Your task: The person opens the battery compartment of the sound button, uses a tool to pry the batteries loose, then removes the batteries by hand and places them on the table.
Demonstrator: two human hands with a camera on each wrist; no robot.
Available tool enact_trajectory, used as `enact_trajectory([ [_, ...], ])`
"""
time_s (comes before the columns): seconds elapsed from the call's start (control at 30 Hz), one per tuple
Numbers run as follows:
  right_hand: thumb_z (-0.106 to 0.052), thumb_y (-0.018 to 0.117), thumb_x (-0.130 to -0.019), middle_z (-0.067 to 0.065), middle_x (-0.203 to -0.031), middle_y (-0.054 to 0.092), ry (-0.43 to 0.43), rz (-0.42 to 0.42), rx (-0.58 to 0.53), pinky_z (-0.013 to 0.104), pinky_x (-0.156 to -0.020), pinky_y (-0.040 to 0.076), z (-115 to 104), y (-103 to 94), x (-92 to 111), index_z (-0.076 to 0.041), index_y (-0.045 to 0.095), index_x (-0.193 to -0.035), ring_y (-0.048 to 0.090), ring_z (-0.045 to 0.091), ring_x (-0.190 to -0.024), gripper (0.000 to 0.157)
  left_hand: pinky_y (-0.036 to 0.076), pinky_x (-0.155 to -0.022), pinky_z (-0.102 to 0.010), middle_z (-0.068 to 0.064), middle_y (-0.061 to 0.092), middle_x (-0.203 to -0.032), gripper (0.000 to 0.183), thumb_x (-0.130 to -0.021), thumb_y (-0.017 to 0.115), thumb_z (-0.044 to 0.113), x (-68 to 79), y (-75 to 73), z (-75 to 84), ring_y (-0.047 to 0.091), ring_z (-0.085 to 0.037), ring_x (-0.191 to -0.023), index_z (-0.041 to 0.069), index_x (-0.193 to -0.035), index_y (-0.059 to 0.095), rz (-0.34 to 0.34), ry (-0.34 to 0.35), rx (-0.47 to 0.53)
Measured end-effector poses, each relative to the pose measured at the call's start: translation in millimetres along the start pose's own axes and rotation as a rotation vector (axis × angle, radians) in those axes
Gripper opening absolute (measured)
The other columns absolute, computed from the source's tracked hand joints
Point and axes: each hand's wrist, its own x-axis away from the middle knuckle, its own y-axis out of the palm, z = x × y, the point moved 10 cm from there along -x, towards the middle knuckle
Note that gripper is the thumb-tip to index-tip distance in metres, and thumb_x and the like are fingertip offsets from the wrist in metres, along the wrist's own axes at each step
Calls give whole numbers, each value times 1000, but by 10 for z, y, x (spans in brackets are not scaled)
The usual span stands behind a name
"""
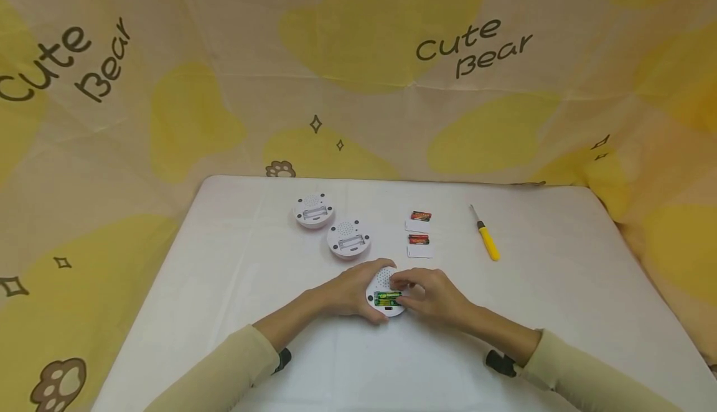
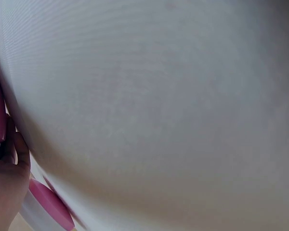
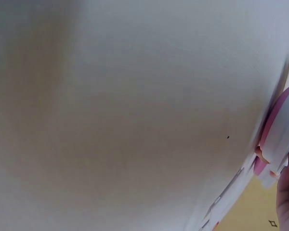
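A round white device (image 1: 383, 277) lies with its speaker holes and open battery compartment facing up; its pink lower side (image 3: 274, 115) shows in the right wrist view. Green batteries (image 1: 386, 299) sit in the compartment. My left hand (image 1: 355, 290) grips the device from the left, thumb at the near rim and fingers round the far side. From the right, my right hand (image 1: 437, 297) reaches over it with bent fingers, the thumb tip at the right end of the batteries. I cannot tell whether its fingers pinch a battery.
Two more round white devices, a far one (image 1: 313, 211) and a nearer one (image 1: 348, 241), stand behind my left hand. Red batteries (image 1: 419, 239) lie beside small white covers (image 1: 420, 251) farther back. A yellow-handled screwdriver (image 1: 488, 243) lies on the right of the white table (image 1: 224, 262).
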Motion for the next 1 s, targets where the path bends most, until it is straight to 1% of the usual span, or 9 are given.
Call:
enact_trajectory([
  [0.17,0,82,-78,2,-102,74,-54,23,73,31,-83,56,-43,7,12,-2,69,-113,69,14,-94,38,44,-94,-29,11,54,-126,91,-69,89,37,3,-1,-12,52,-7,-108,19,-144,41,-1,-15,0],
  [0.27,1,83,-76,2,-100,74,-114,44,105,30,-81,56,-84,4,25,-2,70,-110,69,14,-92,37,44,-94,-29,12,53,-127,91,-70,88,37,3,-1,-27,52,-7,-108,21,-145,41,1,-18,-8],
  [0.4,3,83,-75,2,-97,73,-192,64,130,25,-77,55,-153,-8,37,-2,72,-105,67,13,-85,32,44,-95,-28,12,53,-129,91,-70,88,38,6,-1,-27,51,-7,-109,21,-145,40,3,-16,-13],
  [0.5,3,83,-74,1,-95,74,-209,64,147,22,-77,54,-177,-12,38,-2,75,-102,66,11,-84,30,43,-96,-29,11,52,-131,91,-70,88,38,6,-5,-19,51,-7,-110,20,-145,40,5,-16,-15],
  [0.6,2,83,-75,1,-96,74,-212,57,147,23,-77,54,-183,-15,37,-2,75,-103,67,11,-85,29,42,-98,-29,11,52,-132,92,-70,88,39,2,-5,-18,50,-7,-112,20,-146,40,5,-18,-16],
  [0.67,2,82,-76,2,-98,74,-193,45,130,24,-78,55,-165,-17,36,-2,75,-104,67,12,-87,29,43,-97,-30,10,52,-132,92,-69,88,38,-2,-4,-16,50,-7,-111,20,-145,40,3,-18,-10],
  [0.73,2,81,-78,1,-100,74,-153,26,102,26,-79,55,-126,-20,32,-2,74,-106,68,13,-89,29,43,-96,-29,10,52,-131,92,-69,88,38,-3,1,-21,50,-7,-111,21,-145,40,1,-21,-4],
  [0.9,1,77,-82,0,-102,74,32,-29,-14,30,-83,56,51,-43,23,-4,72,-109,68,11,-91,28,42,-98,-31,9,52,-132,93,-69,89,37,-4,14,-29,50,-7,-112,20,-145,40,-3,-25,2],
  [1.0,0,77,-84,1,-102,74,125,-43,-92,32,-84,56,153,-69,24,-4,71,-110,69,12,-90,28,42,-99,-32,9,52,-133,94,-68,90,36,-5,17,-36,50,-7,-113,20,-146,39,-4,-37,-1],
])
